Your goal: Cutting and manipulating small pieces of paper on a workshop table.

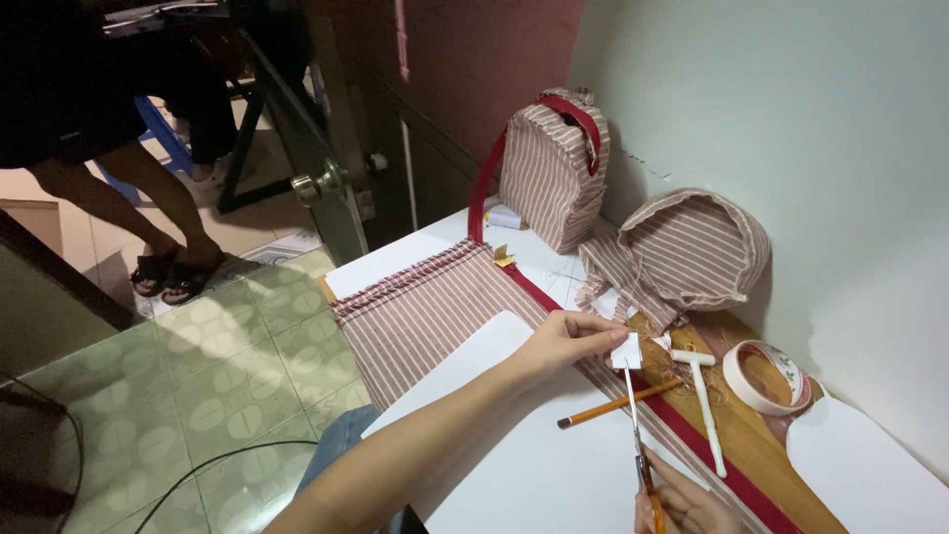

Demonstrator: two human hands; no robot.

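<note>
My left hand (571, 341) reaches across the table and pinches a small white paper piece (627, 350) between thumb and fingers. My right hand (684, 505) shows at the bottom edge, gripping orange-handled scissors (637, 435) whose blades point up at the paper's lower edge. Under my forearm lies a large white sheet (514, 465), and beside it a striped brown-and-white fabric panel (420, 311) hangs over the table edge.
An orange pencil (618, 403), a white T-shaped tool (704, 400) and a tape roll (766, 376) lie on the wooden table. A striped backpack (554, 168) and a folded striped piece (687, 247) stand by the wall. A person's legs (148, 213) are on the tiled floor at left.
</note>
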